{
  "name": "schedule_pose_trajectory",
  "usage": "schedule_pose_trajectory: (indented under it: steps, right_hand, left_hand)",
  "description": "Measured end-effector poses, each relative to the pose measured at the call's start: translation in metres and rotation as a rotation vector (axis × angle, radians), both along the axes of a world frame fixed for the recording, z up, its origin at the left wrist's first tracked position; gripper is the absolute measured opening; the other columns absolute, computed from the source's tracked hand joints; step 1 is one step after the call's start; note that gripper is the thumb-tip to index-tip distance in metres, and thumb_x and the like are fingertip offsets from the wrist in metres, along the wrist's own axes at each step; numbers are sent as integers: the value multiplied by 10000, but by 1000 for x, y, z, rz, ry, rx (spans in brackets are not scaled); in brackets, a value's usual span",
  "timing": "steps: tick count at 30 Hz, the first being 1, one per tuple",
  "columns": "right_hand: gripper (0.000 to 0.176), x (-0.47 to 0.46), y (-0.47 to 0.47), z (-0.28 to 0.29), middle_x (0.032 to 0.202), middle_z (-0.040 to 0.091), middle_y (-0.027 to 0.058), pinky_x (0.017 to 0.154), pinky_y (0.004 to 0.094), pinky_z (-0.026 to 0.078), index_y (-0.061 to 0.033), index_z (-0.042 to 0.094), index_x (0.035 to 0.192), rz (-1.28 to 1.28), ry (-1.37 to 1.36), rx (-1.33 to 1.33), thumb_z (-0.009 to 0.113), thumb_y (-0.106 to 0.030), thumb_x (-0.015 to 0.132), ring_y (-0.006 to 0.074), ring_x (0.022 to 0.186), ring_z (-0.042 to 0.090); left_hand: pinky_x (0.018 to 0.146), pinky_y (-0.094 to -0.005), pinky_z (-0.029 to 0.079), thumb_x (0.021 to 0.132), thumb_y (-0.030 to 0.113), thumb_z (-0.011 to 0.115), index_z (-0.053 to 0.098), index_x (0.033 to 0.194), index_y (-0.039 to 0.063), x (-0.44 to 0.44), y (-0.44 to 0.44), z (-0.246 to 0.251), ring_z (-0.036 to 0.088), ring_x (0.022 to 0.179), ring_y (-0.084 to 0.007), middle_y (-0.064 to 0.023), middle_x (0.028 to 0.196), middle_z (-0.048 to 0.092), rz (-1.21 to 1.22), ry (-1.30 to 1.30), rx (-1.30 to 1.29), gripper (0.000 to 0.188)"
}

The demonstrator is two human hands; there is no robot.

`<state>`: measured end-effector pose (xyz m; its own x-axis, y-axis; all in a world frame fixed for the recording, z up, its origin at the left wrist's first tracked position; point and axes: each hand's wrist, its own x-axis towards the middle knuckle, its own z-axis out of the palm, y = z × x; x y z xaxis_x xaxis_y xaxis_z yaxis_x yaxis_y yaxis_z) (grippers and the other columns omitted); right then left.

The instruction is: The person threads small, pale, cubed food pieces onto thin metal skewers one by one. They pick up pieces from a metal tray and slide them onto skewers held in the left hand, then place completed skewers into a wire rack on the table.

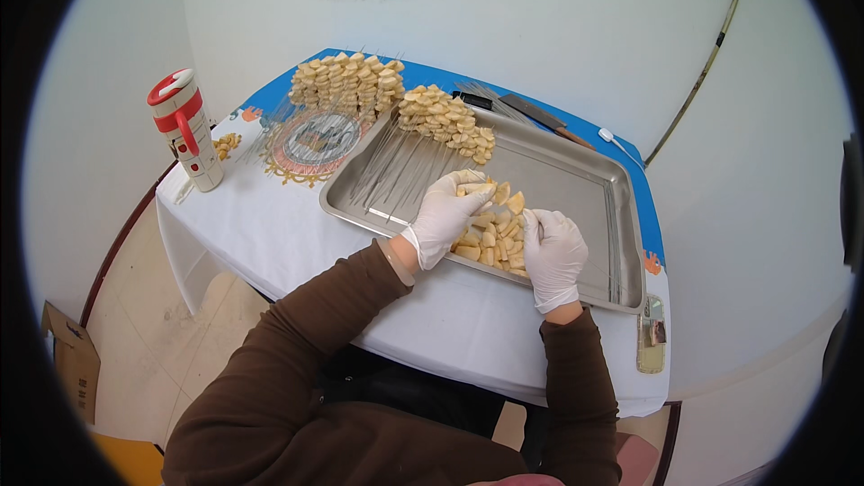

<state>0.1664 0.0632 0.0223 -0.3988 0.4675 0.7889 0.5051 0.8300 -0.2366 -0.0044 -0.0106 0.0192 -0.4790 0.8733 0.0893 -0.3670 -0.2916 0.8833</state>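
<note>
Both hands wear white gloves over a metal tray point(560, 172). My left hand point(451, 216) pinches pale yellow slices, apparently potato, on the left end of a short row. At the row's right end, the fingertips of my right hand point(555, 253) meet a potato slice point(516, 202). Any skewer through this row is too thin to make out. Below the hands, a heap of loose potato slices point(496, 239) lies against the tray's near wall. Threaded potato skewers point(439, 118) are stacked at the tray's far left, their bare metal ends point(398, 175) pointing towards me.
More loaded skewers point(347, 84) stand beyond the tray's left corner. A cleaver point(533, 111) and a black object point(472, 100) lie behind it. Bare skewers point(613, 243) line its right side. A red-lidded tumbler point(185, 131) stands left; a phone point(651, 337) lies right.
</note>
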Motion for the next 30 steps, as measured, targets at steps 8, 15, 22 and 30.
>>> schedule_pose_trajectory:
  steps: [8,15,22,30]
  right_hand:
    - [102,0,1,-1,733,613,43,644,403,482,-129,708,870,-9,2,22,710,-219,918,271,705,613]
    - [128,3,5,2,715,614,54,641,399,481,-112,711,876,-32,84,-30,699,-225,934,274,692,616]
    - [161,3,9,2,705,615,64,627,393,470,-94,709,869,-52,131,-38,681,-231,948,275,668,609]
    - [173,4,11,0,699,604,57,609,399,459,-106,701,860,-81,133,-42,669,-244,958,268,660,604]
  left_hand:
    - [794,-190,552,968,140,711,580,1204,-13,-7,1,0,676,915,-83,-47,1076,666,-70,45,-39,310]
    - [611,-202,429,1019,414,619,567,982,89,-19,5,-10,462,667,-31,53,778,522,-129,92,-143,331]
    - [555,-226,325,1008,420,530,514,956,163,-19,-11,12,359,594,-71,52,718,441,-177,-76,-180,262]
    - [640,-241,414,1015,118,512,476,1128,88,-13,4,-10,475,733,-97,-21,920,556,-194,-195,89,123]
